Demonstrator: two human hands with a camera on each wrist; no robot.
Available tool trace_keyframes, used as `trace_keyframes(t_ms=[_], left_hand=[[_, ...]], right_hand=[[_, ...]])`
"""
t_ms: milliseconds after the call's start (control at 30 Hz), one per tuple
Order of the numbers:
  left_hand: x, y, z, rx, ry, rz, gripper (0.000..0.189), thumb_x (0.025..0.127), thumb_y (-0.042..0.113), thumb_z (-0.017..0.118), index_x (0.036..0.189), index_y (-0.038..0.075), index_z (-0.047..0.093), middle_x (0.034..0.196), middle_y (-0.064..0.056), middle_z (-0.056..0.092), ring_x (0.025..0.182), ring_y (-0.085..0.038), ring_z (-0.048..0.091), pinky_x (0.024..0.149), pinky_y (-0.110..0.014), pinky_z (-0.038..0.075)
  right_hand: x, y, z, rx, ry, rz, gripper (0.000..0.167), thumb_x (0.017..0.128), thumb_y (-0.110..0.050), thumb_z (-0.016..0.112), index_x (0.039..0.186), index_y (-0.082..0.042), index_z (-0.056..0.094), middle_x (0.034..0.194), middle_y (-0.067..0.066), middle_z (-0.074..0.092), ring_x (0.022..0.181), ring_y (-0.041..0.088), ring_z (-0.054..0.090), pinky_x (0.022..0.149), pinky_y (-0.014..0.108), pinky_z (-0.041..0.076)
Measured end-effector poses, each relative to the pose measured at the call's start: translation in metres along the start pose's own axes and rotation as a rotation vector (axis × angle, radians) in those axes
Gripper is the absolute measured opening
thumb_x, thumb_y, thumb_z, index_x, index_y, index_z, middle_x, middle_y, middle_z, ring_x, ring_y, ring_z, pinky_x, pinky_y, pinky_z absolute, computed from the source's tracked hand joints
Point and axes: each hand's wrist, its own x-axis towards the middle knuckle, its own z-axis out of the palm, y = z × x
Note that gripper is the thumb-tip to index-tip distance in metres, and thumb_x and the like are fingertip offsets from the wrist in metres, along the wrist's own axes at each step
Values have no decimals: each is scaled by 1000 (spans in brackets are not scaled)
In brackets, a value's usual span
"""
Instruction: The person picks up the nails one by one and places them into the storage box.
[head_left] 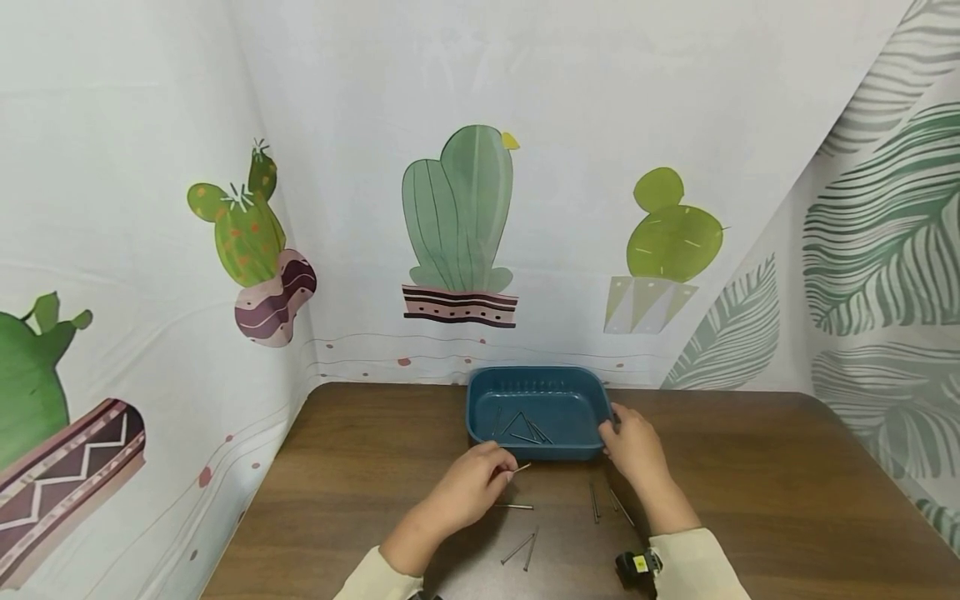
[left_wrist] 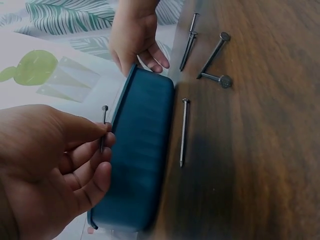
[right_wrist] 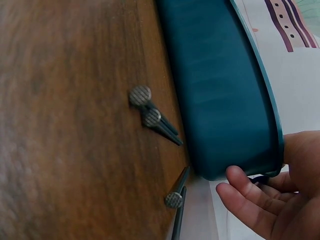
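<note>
In the head view, one blue tray stands at the far side of the brown table, against a white cloth printed with four potted cacti. The left hand is just in front of the tray's near left corner, its grip pinching one nail between thumb and fingertips. The right hand holds the tray's right end by the rim. Several nails lie crossed inside the tray toward its left; they overlap, so I cannot give an exact count. Seven more lie on the table in front: a single nail beside the left hand, two nearer the person with their tips close together, and two pairs near the right forearm. One black device with a yellow label sits at the right wrist.

In the left wrist view, the pinched nail is held head up before the tray's outer wall. Five nails show on the table: one alongside the tray, two meeting at their tips, two almost in line.

In the right wrist view, the fingers are at the tray's end and corner. Four nails lie near it, in two pairs; three heads show.
</note>
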Motion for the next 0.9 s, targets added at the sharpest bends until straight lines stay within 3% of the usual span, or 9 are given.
trace_keyframes(t_ms=[533,900], left_hand=[[2,2,-5,-67,116,-10,7,100,14,63,103,12,69,98,4,66,91,-6,61,84,-25,54],[11,-2,-6,-110,174,-31,8,100,18,64,99,10,67,96,2,66,87,-6,61,80,-23,55]], right_hand=[[0,1,-1,1,-2,-7,53,96,-13,49,141,15,46,125,34,57,68,16,70,61,31,58],[0,1,1,21,4,-11,53,95,-13,49,140,15,47,115,32,60,63,13,67,57,27,56]])
